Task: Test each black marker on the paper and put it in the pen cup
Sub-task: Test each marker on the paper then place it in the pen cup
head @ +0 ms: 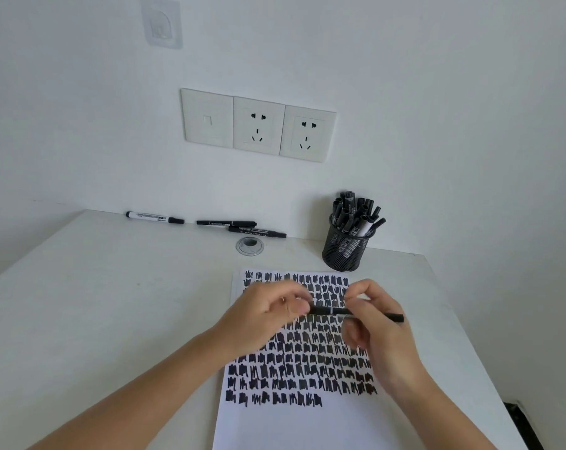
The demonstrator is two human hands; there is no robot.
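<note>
A black marker (330, 311) lies level above the paper (294, 423), held at both ends. My left hand (268, 315) pinches its left end, where the cap seems to be. My right hand (375, 323) grips the barrel, whose tail sticks out to the right. The white sheet is covered with rows of black test scribbles. A black mesh pen cup (345, 251) stands behind the paper's far right corner, packed with several black markers. Against the wall lie three loose markers: a white-barrelled one (153, 217) and two black ones (226, 223), (259, 231).
A round cable grommet (250, 246) sits in the white desk (96, 303) just behind the paper. Wall sockets (259, 125) hang above the desk. The desk's right edge runs close to the paper, with dark floor beyond.
</note>
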